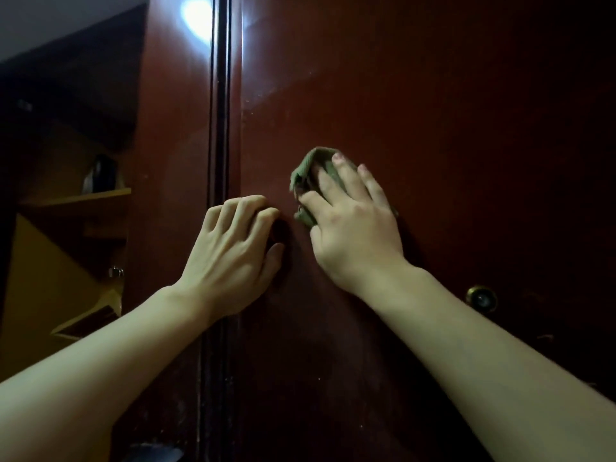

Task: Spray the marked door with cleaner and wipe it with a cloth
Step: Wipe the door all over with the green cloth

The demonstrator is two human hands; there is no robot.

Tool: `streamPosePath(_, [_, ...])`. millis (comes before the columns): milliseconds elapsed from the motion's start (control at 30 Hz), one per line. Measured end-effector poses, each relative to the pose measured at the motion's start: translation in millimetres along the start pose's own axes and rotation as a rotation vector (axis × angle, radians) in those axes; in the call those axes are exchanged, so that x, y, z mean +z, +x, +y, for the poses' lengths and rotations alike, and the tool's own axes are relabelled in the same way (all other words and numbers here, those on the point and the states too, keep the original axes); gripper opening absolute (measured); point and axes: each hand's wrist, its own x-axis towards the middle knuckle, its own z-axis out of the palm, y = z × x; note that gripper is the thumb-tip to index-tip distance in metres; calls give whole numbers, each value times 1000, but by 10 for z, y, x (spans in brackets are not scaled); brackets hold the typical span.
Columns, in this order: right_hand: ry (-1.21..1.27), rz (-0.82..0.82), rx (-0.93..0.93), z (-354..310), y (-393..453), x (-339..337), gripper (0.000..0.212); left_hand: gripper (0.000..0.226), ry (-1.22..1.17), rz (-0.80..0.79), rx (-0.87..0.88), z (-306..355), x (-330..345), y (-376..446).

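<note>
On the dark red door (pixel 433 128), the right hand (pixel 353 228) presses a green cloth (pixel 310 165) flat-fingered, mid-wipe, the left hand (pixel 230 251) curled round a knob; next, probably sweep across unwiped panel.

My one camera sits on my head and looks forward, close up against the dark red door (pixel 433 128), which fills most of the picture. My left hand (pixel 230 248) and right hand (pixel 353 225) reach in from the bottom corners toward the middle. At the left edge the view slips past the door frame (pixel 220 128) to a dim shelf (pixel 76 198). There is no second view.
</note>
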Motion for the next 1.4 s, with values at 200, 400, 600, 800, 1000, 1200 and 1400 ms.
streamPosePath(200, [41,-54,-134,-521,-764,283,37,41,-7,-12,-19,-238,28,-249])
streamPosePath(400, [3,-12,-191,-587,-303,381,43,43,-28,-37,-2,-388,20,-416])
streamPosePath(600, [17,20,-108,-850,-270,493,45,44,-21,-14,13,-490,12,-496])
streamPosePath(800, [-9,-115,-263,-926,-880,527,49,36,-68,1,-14,-526,3,-625])
streamPosePath(1000, [-35,-62,-164,-853,-265,475,49,34,-83,40,-57,-494,71,-662])
streamPosePath(1200, [33,-35,-136,-1129,-721,586,45,36,-102,78,-123,-538,138,-832])
streamPosePath(1400, [8,24,-133,-1047,-314,621,47,36,-45,17,-100,-639,121,-916])
